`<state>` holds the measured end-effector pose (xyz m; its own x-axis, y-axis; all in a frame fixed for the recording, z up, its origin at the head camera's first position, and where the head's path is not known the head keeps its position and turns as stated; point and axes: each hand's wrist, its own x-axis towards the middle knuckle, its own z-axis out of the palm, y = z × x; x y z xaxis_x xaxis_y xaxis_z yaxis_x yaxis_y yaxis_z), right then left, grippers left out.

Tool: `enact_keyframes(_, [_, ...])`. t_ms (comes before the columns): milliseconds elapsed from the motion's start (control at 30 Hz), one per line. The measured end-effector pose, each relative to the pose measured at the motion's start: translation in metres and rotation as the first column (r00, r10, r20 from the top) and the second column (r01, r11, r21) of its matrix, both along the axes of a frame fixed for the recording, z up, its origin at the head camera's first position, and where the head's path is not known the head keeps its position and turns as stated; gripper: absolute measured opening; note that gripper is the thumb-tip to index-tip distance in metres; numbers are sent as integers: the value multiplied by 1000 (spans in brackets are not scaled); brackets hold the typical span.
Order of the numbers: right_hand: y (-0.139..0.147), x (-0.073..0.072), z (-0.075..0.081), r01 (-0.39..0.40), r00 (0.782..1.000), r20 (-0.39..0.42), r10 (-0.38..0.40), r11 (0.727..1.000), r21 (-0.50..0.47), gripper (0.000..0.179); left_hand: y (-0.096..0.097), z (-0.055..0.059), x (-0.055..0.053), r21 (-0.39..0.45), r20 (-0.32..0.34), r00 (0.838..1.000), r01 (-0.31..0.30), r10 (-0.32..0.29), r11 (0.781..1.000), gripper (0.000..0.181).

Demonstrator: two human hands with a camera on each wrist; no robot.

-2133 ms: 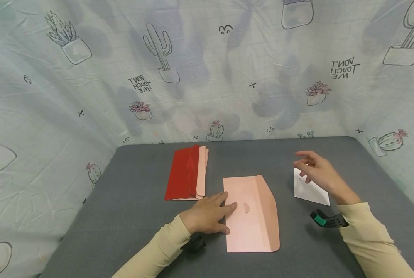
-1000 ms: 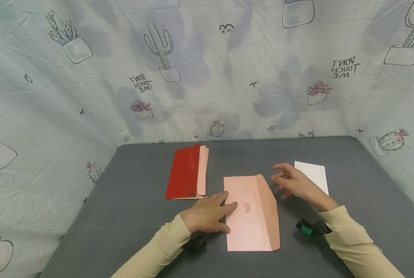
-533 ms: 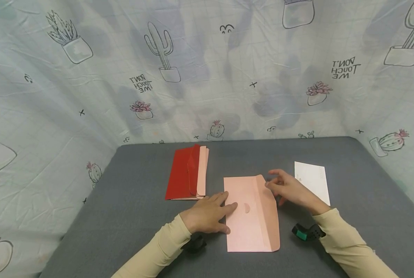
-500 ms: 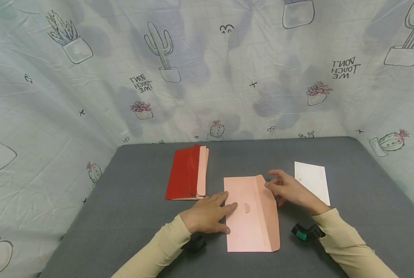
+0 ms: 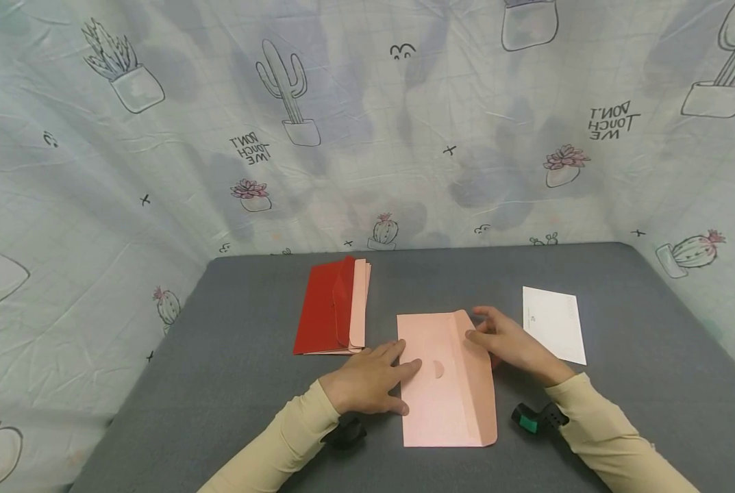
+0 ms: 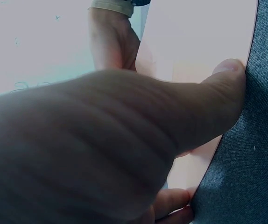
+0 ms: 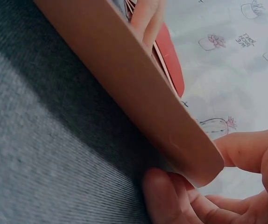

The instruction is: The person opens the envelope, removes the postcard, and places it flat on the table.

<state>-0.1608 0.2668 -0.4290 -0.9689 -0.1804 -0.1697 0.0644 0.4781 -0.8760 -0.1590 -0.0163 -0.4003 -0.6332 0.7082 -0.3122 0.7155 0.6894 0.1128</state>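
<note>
A pink envelope (image 5: 431,411) lies in the middle of the table with its flap (image 5: 481,404) unfolded to the right and tilted up. My left hand (image 5: 367,380) rests spread on its left edge, fingertips on the paper. At the flap's upper right edge is my right hand (image 5: 515,346), thumb on the inner face and the other fingers behind. Seen in the right wrist view, the flap's corner (image 7: 199,163) sits between that thumb and the fingers (image 7: 164,196). The left wrist view shows the left thumb (image 6: 229,77) pressing near the envelope's edge.
Beyond the left hand lies a stack of red envelopes (image 5: 320,308) with pink ones (image 5: 359,301) sticking out. A white card (image 5: 555,325) lies to the right. Patterned cloth (image 5: 367,137) hangs behind the grey table (image 5: 238,322).
My right hand has come left from the white card to the pink envelope's flap and now pinches its edge. The left hand has stayed on the envelope.
</note>
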Motion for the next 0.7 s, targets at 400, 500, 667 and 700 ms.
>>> enact_keyframes(400, [-1,-1,-3,-16,999,35,14,998,62,59,1,-2,-1,-20,1,1000,0,0,1000,76])
enact_keyframes(500, [-1,-1,-3,-33,999,37,31,998,51,53,1,-2,-1,-19,7,1000,-6,6,1000,76])
enact_keyframes(667, [0,1,-2,-49,996,72,49,999,-6,49,1,-1,-2,-16,14,1000,-8,8,1000,76])
enact_keyframes(700, [0,1,-2,-52,996,78,53,999,-13,49,1,-2,-2,-16,14,1000,-7,7,1000,76])
